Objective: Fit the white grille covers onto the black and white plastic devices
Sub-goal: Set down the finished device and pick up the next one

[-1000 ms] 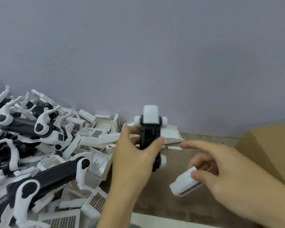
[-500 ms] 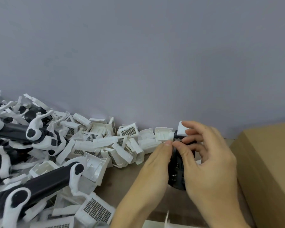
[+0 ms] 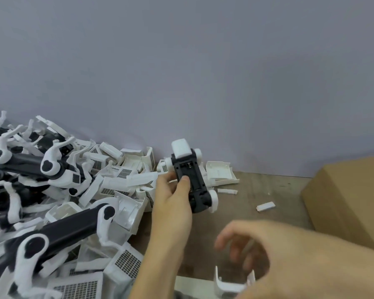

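Left hand (image 3: 173, 203) grips one black and white device (image 3: 192, 180) above the table (image 3: 268, 190), white piece seated at its far end, while right hand (image 3: 257, 244), blurred, loosely curled, holds nothing I can tell; heap of grille covers (image 3: 125, 175) left of device remains unfitted.

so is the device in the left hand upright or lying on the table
Roughly upright and off the table. The left hand grips the black and white device around its middle, white-capped end up, tilted slightly left, dark underside facing the camera.
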